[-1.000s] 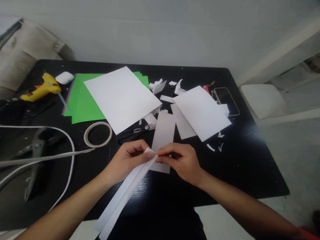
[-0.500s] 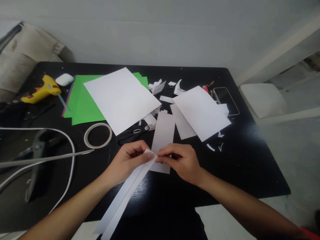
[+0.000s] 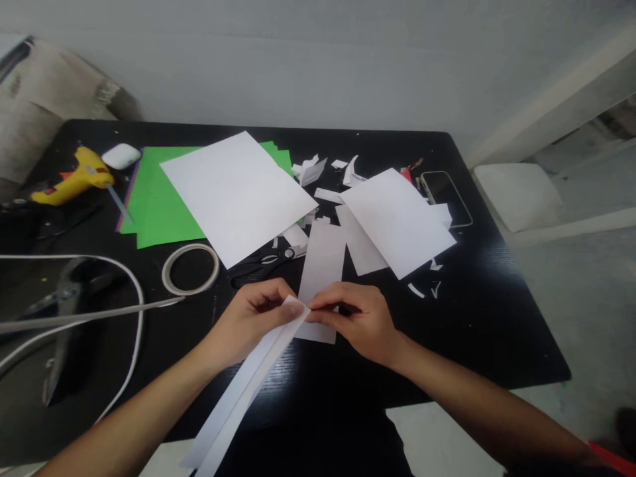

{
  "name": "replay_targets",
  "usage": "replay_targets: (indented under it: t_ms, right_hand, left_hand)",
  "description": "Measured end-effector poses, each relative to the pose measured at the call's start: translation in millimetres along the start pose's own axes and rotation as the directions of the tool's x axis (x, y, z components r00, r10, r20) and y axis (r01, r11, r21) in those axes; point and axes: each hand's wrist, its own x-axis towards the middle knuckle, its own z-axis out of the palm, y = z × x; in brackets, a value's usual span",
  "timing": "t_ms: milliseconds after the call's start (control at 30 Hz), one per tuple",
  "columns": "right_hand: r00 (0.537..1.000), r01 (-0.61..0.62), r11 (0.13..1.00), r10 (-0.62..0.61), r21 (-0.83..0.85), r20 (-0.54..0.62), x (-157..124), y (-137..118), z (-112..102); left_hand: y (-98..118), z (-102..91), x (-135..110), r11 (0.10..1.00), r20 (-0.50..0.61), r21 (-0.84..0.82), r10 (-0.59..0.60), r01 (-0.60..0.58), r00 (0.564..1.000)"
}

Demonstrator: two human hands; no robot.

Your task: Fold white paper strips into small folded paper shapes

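A long white paper strip (image 3: 243, 391), folded lengthwise, runs from the table's front edge up to my hands. My left hand (image 3: 251, 321) pinches its far end from the left. My right hand (image 3: 355, 318) pinches the same end from the right, fingertips nearly meeting. Beneath the hands lies a wider white paper piece (image 3: 322, 265) flat on the black table (image 3: 497, 318). Black scissors (image 3: 261, 264) lie just beyond my left hand.
A large white sheet (image 3: 236, 192) covers green paper (image 3: 159, 205). Another white sheet (image 3: 397, 218) and scraps lie to the right, near a phone (image 3: 444, 195). A tape roll (image 3: 190, 267), white cable (image 3: 99, 311), yellow glue gun (image 3: 74, 175) and white case (image 3: 120, 156) sit left.
Both hands keep the same pinch on the strip's end. Only the view has shifted slightly; nothing on the table has moved.
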Motion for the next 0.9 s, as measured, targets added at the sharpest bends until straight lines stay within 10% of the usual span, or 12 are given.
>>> replay_targets:
  t_ms: [900]
  right_hand:
    - [0.999,0.016,0.994,-0.019,0.105,0.033,-2.4,-1.2,-0.9]
  left_hand:
    - [1.8,-2.9,1.2,0.999,0.047,0.024,-0.033,0.032,0.998]
